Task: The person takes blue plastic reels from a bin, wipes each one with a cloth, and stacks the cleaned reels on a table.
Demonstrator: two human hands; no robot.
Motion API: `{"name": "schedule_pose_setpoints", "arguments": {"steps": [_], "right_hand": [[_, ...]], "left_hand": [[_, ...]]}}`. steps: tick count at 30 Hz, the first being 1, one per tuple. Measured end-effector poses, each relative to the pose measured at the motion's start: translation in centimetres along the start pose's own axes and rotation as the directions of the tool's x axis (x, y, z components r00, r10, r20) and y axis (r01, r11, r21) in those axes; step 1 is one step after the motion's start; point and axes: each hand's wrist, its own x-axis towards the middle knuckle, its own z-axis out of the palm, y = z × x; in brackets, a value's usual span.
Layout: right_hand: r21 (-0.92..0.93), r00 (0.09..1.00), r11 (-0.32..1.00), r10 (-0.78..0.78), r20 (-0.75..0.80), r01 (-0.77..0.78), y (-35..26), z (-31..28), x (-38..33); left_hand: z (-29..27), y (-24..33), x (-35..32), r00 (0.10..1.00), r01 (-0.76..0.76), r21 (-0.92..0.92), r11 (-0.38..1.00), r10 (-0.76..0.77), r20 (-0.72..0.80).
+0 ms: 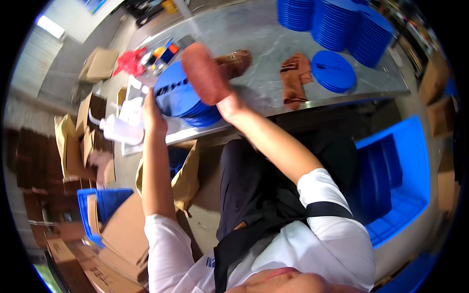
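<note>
A stack of round blue discs [168, 100] with dark printing on top sits at the table's front left. My left hand [154, 116] grips the left edge of the upper disc, its fingers stretched along the rim. Over the right part of that disc, a reddish-brown cloth [205, 73] covers the fingers of my right hand [231, 106]; only the wrist and heel of that hand show. The cloth is blurred by motion. Just behind it lies a crumpled brown cloth or cloth-like item [239, 62]. A white squeeze bottle [122, 129] tilts beside my left hand.
Another brown cloth [294, 80] and a low stack of blue discs [333, 72] lie to the right on the metal table [264, 93]. Tall blue stacks [337, 24] stand behind. A red plastic bag [131, 62] is at the far left. A blue crate [415, 171] holds discs at my right.
</note>
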Motion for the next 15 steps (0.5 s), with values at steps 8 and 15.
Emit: {"name": "schedule_pose_setpoints", "arguments": {"steps": [8, 15], "right_hand": [[-0.111, 0.931, 0.932, -0.326, 0.164, 0.346, -10.2, -4.3, -3.0], [-0.219, 0.724, 0.931, -0.365, -0.586, 0.292, -24.1, -18.6, -9.0]], "left_hand": [[13.6, 3.7, -10.0, 0.824, -0.556, 0.209, 0.805, 0.499, 0.268], [28.7, -7.3, -14.1, 0.786, 0.030, -0.090, 0.995, 0.032, 0.617]]}}
